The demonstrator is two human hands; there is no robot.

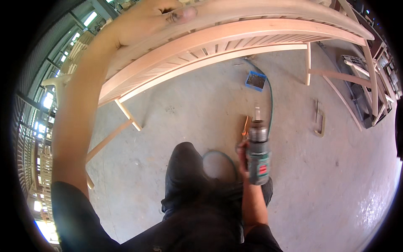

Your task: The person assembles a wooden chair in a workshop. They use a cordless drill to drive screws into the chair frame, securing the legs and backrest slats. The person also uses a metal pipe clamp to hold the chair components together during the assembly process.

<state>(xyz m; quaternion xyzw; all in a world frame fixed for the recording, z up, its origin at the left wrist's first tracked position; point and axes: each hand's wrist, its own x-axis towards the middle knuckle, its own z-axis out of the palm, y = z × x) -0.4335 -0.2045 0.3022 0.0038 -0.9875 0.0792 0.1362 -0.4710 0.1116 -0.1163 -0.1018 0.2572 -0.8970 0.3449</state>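
A long, slatted wooden bench [235,31] with a curved rail spans the upper part of the view. At the far left of it, my left hand [166,19] is closed over the upper rail, though some fingers are hidden. My right hand [242,157] grips a green and grey power drill [259,153] low over the floor, in front of my bent knee. The drill's chuck and bit point away from me toward the bench, apart from it. The bit is smeared by motion.
On the concrete floor lie a blue box [255,80] of small dark pieces, an orange-handled tool [245,126], a clamp [321,124] and a thin green hose [270,105]. Bench legs [308,63] stand at both sides. Wooden frames [375,92] are at the right.
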